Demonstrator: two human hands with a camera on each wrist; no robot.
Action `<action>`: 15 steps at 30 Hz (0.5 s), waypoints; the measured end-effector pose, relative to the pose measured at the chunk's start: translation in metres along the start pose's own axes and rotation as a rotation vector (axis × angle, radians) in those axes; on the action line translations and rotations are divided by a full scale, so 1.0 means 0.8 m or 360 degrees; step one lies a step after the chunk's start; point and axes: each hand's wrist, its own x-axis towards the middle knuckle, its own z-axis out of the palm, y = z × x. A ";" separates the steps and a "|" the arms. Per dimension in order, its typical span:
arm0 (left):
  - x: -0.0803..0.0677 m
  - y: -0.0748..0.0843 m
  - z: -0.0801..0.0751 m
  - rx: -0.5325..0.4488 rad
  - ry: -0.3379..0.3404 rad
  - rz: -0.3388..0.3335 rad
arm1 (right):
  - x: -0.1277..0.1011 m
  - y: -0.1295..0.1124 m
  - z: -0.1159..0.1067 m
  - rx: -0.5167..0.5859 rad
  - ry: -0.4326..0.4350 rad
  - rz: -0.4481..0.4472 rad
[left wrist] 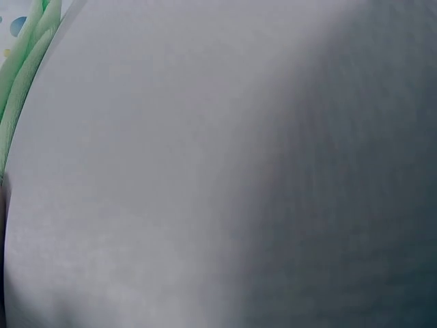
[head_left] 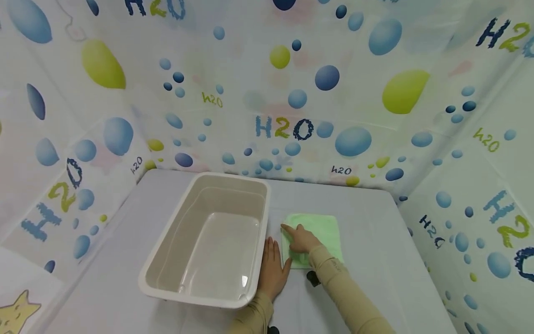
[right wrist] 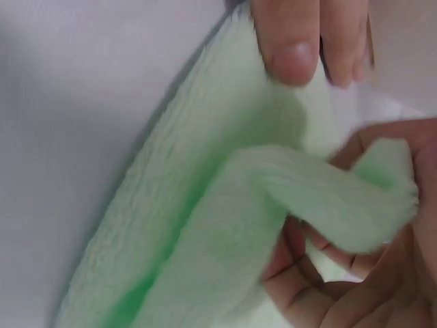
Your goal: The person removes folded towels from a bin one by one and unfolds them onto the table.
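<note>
right hand (head_left: 303, 240): pinches folded green terry cloth (head_left: 323, 232), long axis 12–6 | left hand (head_left: 272, 269): flat, released, at cloth's 9 o'clock

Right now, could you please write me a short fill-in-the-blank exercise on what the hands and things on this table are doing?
1. The right hand pinches a fold of the ____ cloth.
2. The left hand lies flat on the ____.
3. The tub stands to the ____ of the cloth.

Missing words: green; table; left
</note>
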 end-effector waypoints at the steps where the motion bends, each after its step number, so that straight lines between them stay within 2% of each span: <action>1: 0.001 0.000 0.000 0.0016 0.0009 0.0017 | 0.000 0.002 0.000 0.0007 0.0015 -0.0009; 5: 0.002 -0.002 0.001 0.0085 0.0067 0.0093 | -0.003 0.015 0.005 0.0018 0.0110 -0.0127; 8: 0.002 -0.002 0.001 0.0079 0.0097 0.0112 | -0.011 0.027 0.014 0.0073 0.0269 -0.0194; 11: 0.001 -0.001 0.001 0.0086 0.0108 0.0122 | -0.023 0.044 0.022 0.0197 0.0459 -0.0158; 13: 0.001 0.001 0.002 0.0120 0.0113 0.0135 | -0.032 0.056 0.021 0.0320 0.0512 -0.0084; 15: 0.001 0.001 0.002 0.0172 0.0083 0.0127 | -0.040 0.070 0.016 0.0406 0.0508 -0.0050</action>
